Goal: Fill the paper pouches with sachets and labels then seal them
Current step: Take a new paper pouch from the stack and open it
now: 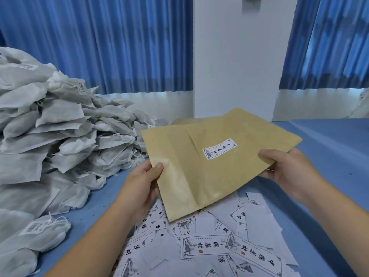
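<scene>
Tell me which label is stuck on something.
The small label on the pouch between left hand and right hand; the other labels lie loose on the table.

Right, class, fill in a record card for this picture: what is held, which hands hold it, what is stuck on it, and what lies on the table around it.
Held item: paper pouch, brown, flat, lifted off the table
Left hand: pinches the pouch's left edge, thumb on top
Right hand: grips the pouch's right edge
On the pouch: one small printed sticker
To the left: heap of white sachets
Under the pouch: loose printed labels, scattered
Surface: blue table
</scene>
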A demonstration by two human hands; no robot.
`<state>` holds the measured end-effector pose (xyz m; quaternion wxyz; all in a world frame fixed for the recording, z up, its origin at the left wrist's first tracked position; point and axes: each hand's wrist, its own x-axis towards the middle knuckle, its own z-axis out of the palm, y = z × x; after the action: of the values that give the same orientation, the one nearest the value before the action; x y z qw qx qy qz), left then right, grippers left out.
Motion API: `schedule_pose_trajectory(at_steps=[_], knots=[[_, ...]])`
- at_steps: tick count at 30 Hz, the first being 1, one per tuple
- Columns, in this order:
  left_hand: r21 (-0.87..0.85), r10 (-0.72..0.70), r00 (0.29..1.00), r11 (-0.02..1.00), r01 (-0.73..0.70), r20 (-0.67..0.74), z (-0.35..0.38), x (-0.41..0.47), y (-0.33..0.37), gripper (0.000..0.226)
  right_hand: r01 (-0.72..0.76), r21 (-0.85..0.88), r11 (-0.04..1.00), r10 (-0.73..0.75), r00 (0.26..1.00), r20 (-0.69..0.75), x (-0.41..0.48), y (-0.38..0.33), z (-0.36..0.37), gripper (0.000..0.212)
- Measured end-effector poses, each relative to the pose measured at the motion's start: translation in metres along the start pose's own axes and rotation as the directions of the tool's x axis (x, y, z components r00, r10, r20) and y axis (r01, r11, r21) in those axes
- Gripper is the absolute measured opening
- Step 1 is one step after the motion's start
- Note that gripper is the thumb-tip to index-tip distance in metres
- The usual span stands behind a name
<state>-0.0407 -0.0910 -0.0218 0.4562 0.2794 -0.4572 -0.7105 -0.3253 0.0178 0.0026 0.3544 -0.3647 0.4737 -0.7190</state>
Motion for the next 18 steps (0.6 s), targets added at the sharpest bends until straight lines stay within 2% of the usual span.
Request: schedule_pose_trajectory(at_steps=[2,4,8,10,12,14,16,18], knots=[[-0.049,0.001,1.0,0.999,0.0,0.01,0.003,0.002,-0.002,0.024,0.05,-0.087,0.995,-0.059,0.993,-0.101,-0.001,0.001,0.009,0.03],[-0.039,-0.011,1.0,0.999,0.01,-0.024,0.007,0.002,-0.004,0.024,0.131,-0.142,0.981,-0.165,0.953,-0.256,-0.002,-0.004,0.016,0.027],[0.026,0.001,0.993,1.0,0.002,-0.115,0.008,0.003,-0.005,0.038,0.384,-0.234,0.893,-0.449,0.784,-0.428,-0.003,-0.037,0.024,0.019],[0.074,0.038,0.996,0.997,-0.032,-0.078,0.011,0.0,-0.002,0.044,0.522,-0.285,0.804,-0.594,0.674,-0.44,-0.004,-0.053,0.031,0.018],[0.049,0.059,0.998,0.997,-0.059,0.006,0.016,-0.005,0.001,0.048,0.636,-0.364,0.68,-0.733,0.603,-0.316,-0.006,-0.063,0.042,0.02],[-0.01,0.078,0.993,0.997,-0.078,0.084,0.023,-0.01,0.003,0.047,0.721,-0.455,0.522,-0.828,0.558,-0.066,-0.009,-0.062,0.054,0.029],[-0.046,0.084,0.988,0.996,-0.078,0.131,0.027,-0.013,0.003,0.047,0.759,-0.56,0.331,-0.844,0.504,0.185,-0.013,-0.051,0.064,0.042],[-0.072,0.064,0.986,0.996,-0.054,0.152,0.029,-0.014,0.003,0.054,0.745,-0.637,0.198,-0.769,0.52,0.37,-0.015,-0.032,0.072,0.062]])
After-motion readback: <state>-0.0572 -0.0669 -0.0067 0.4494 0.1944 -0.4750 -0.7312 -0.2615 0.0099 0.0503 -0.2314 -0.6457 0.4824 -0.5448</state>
